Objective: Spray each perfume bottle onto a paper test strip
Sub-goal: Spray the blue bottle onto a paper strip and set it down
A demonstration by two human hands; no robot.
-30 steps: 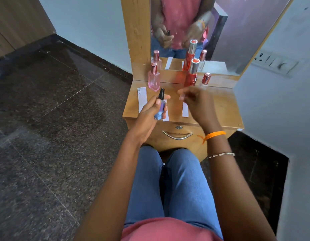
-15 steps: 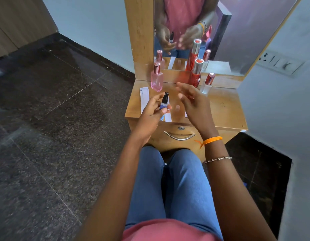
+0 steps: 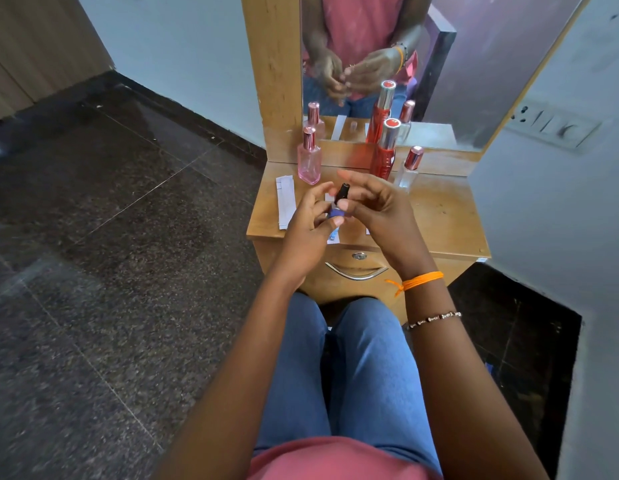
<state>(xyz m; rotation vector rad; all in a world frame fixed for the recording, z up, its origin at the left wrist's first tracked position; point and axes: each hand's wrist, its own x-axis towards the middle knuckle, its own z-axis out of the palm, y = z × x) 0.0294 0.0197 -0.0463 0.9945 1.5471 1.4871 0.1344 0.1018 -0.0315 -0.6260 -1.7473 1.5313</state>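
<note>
Over the front edge of the dressing table [image 3: 439, 216], the left hand [image 3: 310, 226] grips a small blue bottle [image 3: 336, 212], fingers curled round its body so that only a sliver of blue shows. The right hand [image 3: 377, 209] pinches the bottle's black cap [image 3: 343, 192] between thumb and fingertips — whether the cap is seated or lifted cannot be told. A paper strip [image 3: 286, 200] lies near the left edge; other strips are mostly hidden beneath the hands. Along the back edge stand a pink bottle [image 3: 309, 161], a tall red bottle [image 3: 384, 154] and a clear bottle [image 3: 408, 168] (its glass body is hard to make out).
</note>
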